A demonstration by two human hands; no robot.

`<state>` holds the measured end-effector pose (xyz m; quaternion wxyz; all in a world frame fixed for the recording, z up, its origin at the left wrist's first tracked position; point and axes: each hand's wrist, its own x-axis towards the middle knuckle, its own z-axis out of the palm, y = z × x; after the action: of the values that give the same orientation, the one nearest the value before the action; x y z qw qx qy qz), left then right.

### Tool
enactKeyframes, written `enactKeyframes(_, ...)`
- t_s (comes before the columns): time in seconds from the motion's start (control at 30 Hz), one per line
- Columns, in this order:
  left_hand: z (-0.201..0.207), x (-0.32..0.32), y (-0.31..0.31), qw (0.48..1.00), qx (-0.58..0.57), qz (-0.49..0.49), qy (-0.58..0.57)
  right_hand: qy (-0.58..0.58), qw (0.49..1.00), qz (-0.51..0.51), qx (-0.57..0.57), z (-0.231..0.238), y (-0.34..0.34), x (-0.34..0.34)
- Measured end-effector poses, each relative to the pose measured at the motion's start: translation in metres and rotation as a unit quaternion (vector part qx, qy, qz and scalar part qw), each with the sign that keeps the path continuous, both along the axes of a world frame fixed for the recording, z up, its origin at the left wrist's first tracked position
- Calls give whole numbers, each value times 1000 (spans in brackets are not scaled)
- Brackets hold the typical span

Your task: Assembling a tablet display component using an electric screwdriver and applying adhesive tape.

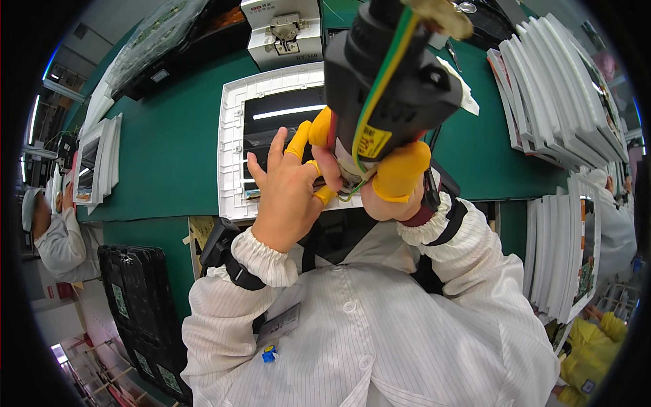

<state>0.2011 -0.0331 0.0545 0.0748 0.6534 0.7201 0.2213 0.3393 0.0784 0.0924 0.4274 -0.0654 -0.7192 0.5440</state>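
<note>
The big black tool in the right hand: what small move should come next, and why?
I'd probably ease the left hand slightly away before moving the black tool. The right hand grips it close to the left fingers, near the lower edge of the white frame, and I can't make out its tip.

Black handheld tool (407, 85) above a flat white rectangular frame (232, 139) with dark glossy panel (277, 108)
</note>
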Motion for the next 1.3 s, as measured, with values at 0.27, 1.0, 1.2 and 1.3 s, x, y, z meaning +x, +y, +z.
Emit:
enactKeyframes(0.27,0,-2,1,1000,10,-8,-25,53,998,-4,24,6,-1,-5)
enactKeyframes(1.0,12,1,5,998,-64,10,6,190,981,-46,6,-3,-2,-19)
enactKeyframes(1.2,9,0,6,999,-34,-7,-12,192,978,-52,66,6,-3,-14)
enactKeyframes(1.3,7,-2,5,1000,-24,-1,-16,176,983,-40,43,10,-1,-10)
